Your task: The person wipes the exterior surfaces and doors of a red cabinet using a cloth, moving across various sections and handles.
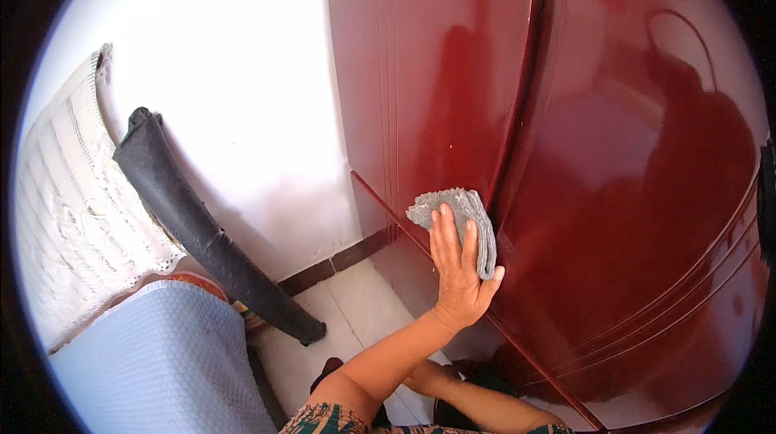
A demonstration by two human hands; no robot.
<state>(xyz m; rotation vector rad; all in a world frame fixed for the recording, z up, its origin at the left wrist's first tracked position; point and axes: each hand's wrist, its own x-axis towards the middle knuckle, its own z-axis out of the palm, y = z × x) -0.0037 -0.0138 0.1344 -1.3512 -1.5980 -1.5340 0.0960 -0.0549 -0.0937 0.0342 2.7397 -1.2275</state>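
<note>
A folded grey cloth (455, 204) lies against the glossy dark red cabinet (453, 103). My left hand (458, 272) holds it there under its outstretched fingers, with the thumb pointing off to the right. The cloth is beside the vertical gap between two door panels, a little above a slanting lower ledge (509, 331). Lower down, my right hand (422, 377) is partly covered by my left forearm. Its fingers are hidden, so what it holds, if anything, does not show.
Against the white wall (242, 86) at left leans a long black wrapped roll (202, 220). Next to it are a white lace cover (73, 208) and a light blue quilted cloth (170, 353). Pale floor tiles (356, 313) lie below, bordered by a dark skirting.
</note>
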